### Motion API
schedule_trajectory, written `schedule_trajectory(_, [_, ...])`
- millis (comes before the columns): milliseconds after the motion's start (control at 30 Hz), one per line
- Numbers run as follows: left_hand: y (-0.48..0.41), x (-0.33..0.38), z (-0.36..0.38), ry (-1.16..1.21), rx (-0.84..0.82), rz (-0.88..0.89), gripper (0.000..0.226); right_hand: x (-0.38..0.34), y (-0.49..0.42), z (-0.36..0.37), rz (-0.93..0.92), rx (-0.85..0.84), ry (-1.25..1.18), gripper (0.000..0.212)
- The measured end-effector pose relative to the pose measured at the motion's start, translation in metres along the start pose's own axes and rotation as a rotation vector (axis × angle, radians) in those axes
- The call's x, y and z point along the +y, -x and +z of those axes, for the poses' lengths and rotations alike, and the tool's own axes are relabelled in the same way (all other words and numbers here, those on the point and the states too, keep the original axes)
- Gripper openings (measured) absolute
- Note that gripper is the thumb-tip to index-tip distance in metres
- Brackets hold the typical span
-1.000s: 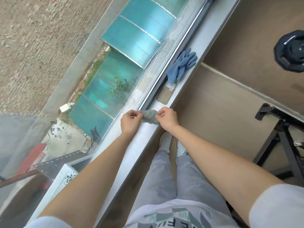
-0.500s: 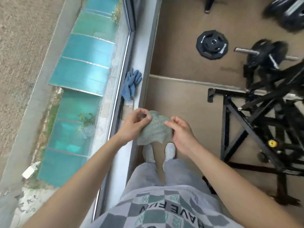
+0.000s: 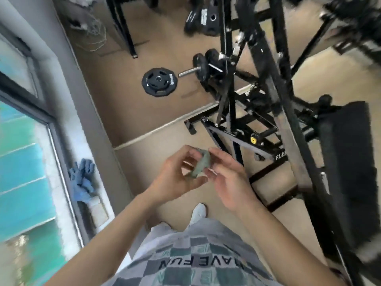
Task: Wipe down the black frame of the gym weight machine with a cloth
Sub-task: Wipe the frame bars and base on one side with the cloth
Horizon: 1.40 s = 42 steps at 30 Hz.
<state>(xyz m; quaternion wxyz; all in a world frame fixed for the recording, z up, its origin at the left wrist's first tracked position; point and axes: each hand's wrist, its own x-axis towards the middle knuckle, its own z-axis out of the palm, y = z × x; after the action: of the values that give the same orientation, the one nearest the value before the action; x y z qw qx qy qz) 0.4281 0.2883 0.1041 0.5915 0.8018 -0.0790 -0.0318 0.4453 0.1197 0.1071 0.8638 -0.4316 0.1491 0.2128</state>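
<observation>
While the left hand (image 3: 175, 176) and right hand (image 3: 228, 180) both pinch the bunched grey-green cloth (image 3: 201, 165) at centre frame, the black frame (image 3: 288, 124) stands untouched to the right, its upright slanting top centre to lower right, nearer the right hand.

Grey-green cloth (image 3: 201, 164); black machine frame (image 3: 243, 139) bearing a yellow knob (image 3: 253, 140); black weight plate (image 3: 159, 81); blue gloves (image 3: 81, 182); tan floor (image 3: 127, 83); white shoe (image 3: 198, 212); shirt (image 3: 185, 263) chequered grey and muted green, black lettering; turquoise roof panels (image 3: 20, 182), pale-striped.
</observation>
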Motion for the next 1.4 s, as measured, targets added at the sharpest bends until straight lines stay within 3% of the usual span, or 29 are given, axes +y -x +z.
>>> schedule_trajectory(133, [-0.039, 0.015, 0.033, 0.045, -0.181, 0.013, 0.014, -0.021, 0.009, -0.042, -0.211, 0.117, 0.111, 0.034])
schedule_trajectory(233, [-0.062, 0.025, 0.054, 0.042, -0.325, 0.039, 0.005, -0.033, 0.02, -0.072, -0.318, 0.247, 0.289, 0.02])
schedule_trajectory(367, [-0.096, 0.027, 0.086, 0.04, -0.478, 0.036, 0.012, -0.033, 0.037, -0.111, -0.374, 0.519, 0.556, 0.01])
schedule_trajectory(467, [-0.121, 0.025, 0.117, 0.003, -0.658, -0.003, 0.019, -0.033, 0.048, -0.129, -0.335, 0.658, 0.583, 0.002])
schedule_trajectory(567, [-0.135, 0.028, 0.149, -0.057, -0.862, -0.002, 0.024, -0.036, 0.063, -0.134, -0.289, 0.684, 0.442, 0.022])
schedule_trajectory(667, [-0.145, 0.04, 0.176, -0.096, -1.018, 0.089, 0.023, -0.037, 0.074, -0.13, -0.228, 0.713, 0.475, 0.029])
schedule_trajectory(867, [-0.169, 0.049, 0.207, -0.089, -1.28, 0.195, 0.021, -0.035, 0.072, -0.132, -0.306, 1.207, 0.67, 0.026])
schedule_trajectory(1000, [-0.178, 0.046, 0.22, -0.152, -1.374, 0.252, 0.008, -0.034, 0.095, -0.141, -0.326, 1.315, 0.698, 0.035])
schedule_trajectory(1133, [-0.182, 0.059, 0.24, -0.23, -1.507, 0.341, 0.008, -0.034, 0.132, -0.154, -0.369, 1.34, 0.451, 0.036])
schedule_trajectory(1300, [-0.169, 0.089, 0.289, -0.14, -1.433, 0.446, 0.002, -0.047, 0.184, -0.176, -0.444, 1.346, 0.347, 0.037])
schedule_trajectory(1400, [-0.155, 0.099, 0.33, -0.146, -1.352, 0.497, 0.004, -0.057, 0.202, -0.204, -0.441, 1.435, 0.368, 0.045])
